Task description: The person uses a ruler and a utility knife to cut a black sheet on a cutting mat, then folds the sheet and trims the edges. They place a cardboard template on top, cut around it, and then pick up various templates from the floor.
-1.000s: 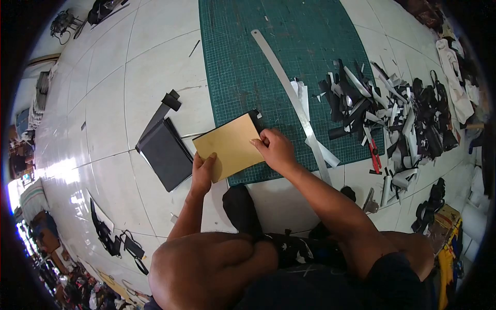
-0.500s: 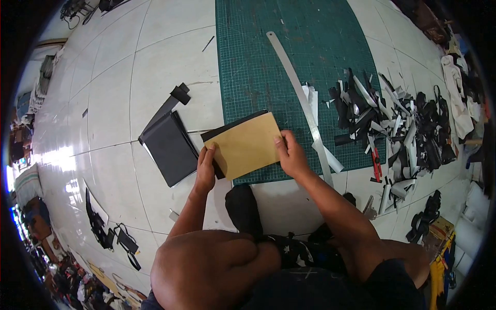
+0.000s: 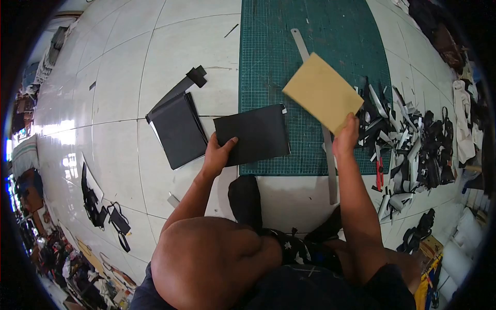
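Note:
My left hand (image 3: 219, 154) grips the near left corner of a black rectangular sheet or stack (image 3: 253, 133), thumb on top, partly over the green cutting mat (image 3: 268, 62). Raised above the mat's right part, a tan rectangular board (image 3: 324, 94) is held by its near corner in my right hand (image 3: 346, 135). A long metal ruler (image 3: 328, 170) runs under the board and off the mat's near edge. Left of my left hand lies a stack of black sheets (image 3: 178, 130) on the floor.
Black and white scraps (image 3: 413, 150) are heaped at the right, with a red cutter (image 3: 379, 168) beside them. A black strip (image 3: 178, 93) lies behind the stack. Black straps (image 3: 120, 222) are on the floor at the left.
The tan board has come off the black piece and moved right and away from me with my right hand. My left hand keeps the black piece. The whole view has shifted somewhat.

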Demonstrator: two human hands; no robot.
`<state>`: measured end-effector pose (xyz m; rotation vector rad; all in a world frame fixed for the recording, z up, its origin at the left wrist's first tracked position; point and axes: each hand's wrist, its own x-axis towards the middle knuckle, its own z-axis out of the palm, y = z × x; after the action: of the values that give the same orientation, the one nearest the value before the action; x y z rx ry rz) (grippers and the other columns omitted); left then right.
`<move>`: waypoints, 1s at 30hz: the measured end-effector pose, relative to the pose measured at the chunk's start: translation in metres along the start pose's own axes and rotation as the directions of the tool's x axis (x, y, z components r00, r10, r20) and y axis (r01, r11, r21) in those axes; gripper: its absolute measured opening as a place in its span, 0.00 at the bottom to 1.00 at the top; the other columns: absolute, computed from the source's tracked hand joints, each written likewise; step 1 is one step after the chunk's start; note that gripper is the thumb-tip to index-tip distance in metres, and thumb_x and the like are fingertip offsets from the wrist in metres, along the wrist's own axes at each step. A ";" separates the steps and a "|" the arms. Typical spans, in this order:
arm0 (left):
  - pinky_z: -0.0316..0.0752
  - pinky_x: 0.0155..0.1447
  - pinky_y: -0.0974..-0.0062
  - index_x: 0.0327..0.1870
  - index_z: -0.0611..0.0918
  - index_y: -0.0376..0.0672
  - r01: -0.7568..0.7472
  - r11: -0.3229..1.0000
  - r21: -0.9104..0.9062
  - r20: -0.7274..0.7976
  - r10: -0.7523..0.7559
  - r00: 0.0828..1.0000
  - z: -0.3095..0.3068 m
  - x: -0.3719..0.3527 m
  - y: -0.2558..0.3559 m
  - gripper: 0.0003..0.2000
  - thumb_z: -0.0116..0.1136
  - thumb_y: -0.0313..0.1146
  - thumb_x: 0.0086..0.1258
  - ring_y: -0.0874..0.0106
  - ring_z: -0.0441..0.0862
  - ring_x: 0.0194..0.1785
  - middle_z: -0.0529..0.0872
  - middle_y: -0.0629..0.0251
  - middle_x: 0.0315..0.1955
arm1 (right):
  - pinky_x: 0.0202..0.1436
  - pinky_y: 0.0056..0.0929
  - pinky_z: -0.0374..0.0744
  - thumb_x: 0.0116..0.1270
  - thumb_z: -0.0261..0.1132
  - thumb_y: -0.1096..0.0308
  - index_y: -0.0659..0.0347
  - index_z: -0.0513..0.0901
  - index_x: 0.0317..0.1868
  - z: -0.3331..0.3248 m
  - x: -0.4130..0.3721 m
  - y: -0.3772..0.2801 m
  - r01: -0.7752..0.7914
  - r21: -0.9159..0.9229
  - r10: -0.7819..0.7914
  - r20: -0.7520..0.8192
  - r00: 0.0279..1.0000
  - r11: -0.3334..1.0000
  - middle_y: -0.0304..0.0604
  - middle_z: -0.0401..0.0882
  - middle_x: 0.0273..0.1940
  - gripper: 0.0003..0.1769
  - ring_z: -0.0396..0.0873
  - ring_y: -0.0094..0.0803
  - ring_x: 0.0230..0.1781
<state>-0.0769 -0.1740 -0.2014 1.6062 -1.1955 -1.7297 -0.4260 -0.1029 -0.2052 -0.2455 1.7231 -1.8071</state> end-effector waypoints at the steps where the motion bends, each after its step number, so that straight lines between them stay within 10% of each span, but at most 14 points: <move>1: 0.79 0.55 0.71 0.58 0.74 0.30 0.010 1.000 0.005 0.006 -0.010 1.000 -0.001 0.000 0.001 0.21 0.65 0.32 0.70 0.67 0.84 0.49 0.85 0.53 0.48 | 0.60 0.35 0.72 0.79 0.52 0.50 0.65 0.70 0.57 -0.005 0.007 -0.002 0.037 -0.121 -0.044 -0.058 0.997 0.992 0.48 0.76 0.50 0.24 0.75 0.34 0.53; 4: 0.79 0.56 0.70 0.58 0.74 0.31 0.030 0.995 -0.097 0.041 -0.027 0.999 0.001 -0.001 0.005 0.21 0.64 0.31 0.70 0.67 0.83 0.50 0.84 0.53 0.49 | 0.59 0.36 0.74 0.76 0.59 0.51 0.68 0.67 0.63 -0.018 0.023 -0.007 0.150 -0.534 -0.305 -0.214 0.928 0.832 0.53 0.73 0.52 0.30 0.77 0.40 0.52; 7: 0.78 0.58 0.70 0.59 0.74 0.31 0.002 0.996 -0.089 0.014 -0.001 1.000 0.000 0.004 -0.007 0.20 0.63 0.31 0.71 0.66 0.83 0.52 0.84 0.53 0.51 | 0.54 0.36 0.75 0.74 0.63 0.51 0.69 0.67 0.64 -0.012 0.004 -0.008 0.272 -0.887 -0.525 0.041 0.850 0.372 0.50 0.73 0.53 0.32 0.75 0.37 0.48; 8: 0.77 0.59 0.70 0.59 0.74 0.31 -0.013 0.998 -0.055 -0.012 0.012 1.000 -0.002 0.006 -0.016 0.20 0.63 0.30 0.71 0.66 0.82 0.53 0.84 0.53 0.51 | 0.49 0.33 0.76 0.72 0.67 0.54 0.68 0.69 0.63 -0.014 0.009 0.012 0.458 -0.775 -0.490 0.223 0.843 0.435 0.48 0.71 0.52 0.31 0.75 0.34 0.39; 12: 0.77 0.59 0.71 0.63 0.72 0.32 -0.121 0.992 0.030 0.001 0.121 0.993 0.000 0.001 -0.004 0.20 0.61 0.28 0.73 0.70 0.81 0.53 0.84 0.56 0.52 | 0.49 0.34 0.78 0.69 0.70 0.57 0.64 0.71 0.65 0.036 -0.052 0.019 0.405 -0.649 -0.110 0.445 0.888 0.644 0.51 0.72 0.53 0.31 0.74 0.33 0.42; 19: 0.76 0.62 0.71 0.64 0.73 0.35 -0.092 0.986 -0.140 0.099 0.106 0.989 -0.058 -0.021 0.047 0.20 0.60 0.25 0.72 0.70 0.81 0.56 0.84 0.59 0.54 | 0.55 0.33 0.79 0.65 0.75 0.55 0.62 0.62 0.73 0.072 -0.093 0.030 -0.002 -0.480 0.324 0.589 0.741 0.877 0.51 0.73 0.59 0.43 0.76 0.31 0.50; 24: 0.73 0.65 0.70 0.65 0.75 0.37 -0.091 0.996 -0.017 0.204 0.092 0.975 -0.116 -0.029 0.065 0.22 0.61 0.23 0.69 0.71 0.79 0.58 0.84 0.63 0.54 | 0.51 0.32 0.81 0.69 0.71 0.62 0.61 0.64 0.72 0.103 -0.124 0.007 -0.379 -0.461 0.594 0.678 0.433 0.803 0.44 0.80 0.51 0.36 0.79 0.29 0.48; 30: 0.73 0.63 0.73 0.63 0.76 0.37 -0.063 0.952 0.300 0.302 -0.033 0.953 -0.167 -0.023 0.096 0.21 0.63 0.26 0.69 0.74 0.79 0.55 0.85 0.64 0.52 | 0.42 0.34 0.85 0.68 0.71 0.63 0.62 0.69 0.62 0.132 -0.165 0.034 -0.501 -0.458 0.670 0.611 0.423 0.734 0.45 0.81 0.49 0.27 0.83 0.33 0.45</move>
<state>0.0685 -0.2475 -0.0950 1.5256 -1.6925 -1.9043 -0.2151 -0.1209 -0.1741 -0.3511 1.1394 -0.7824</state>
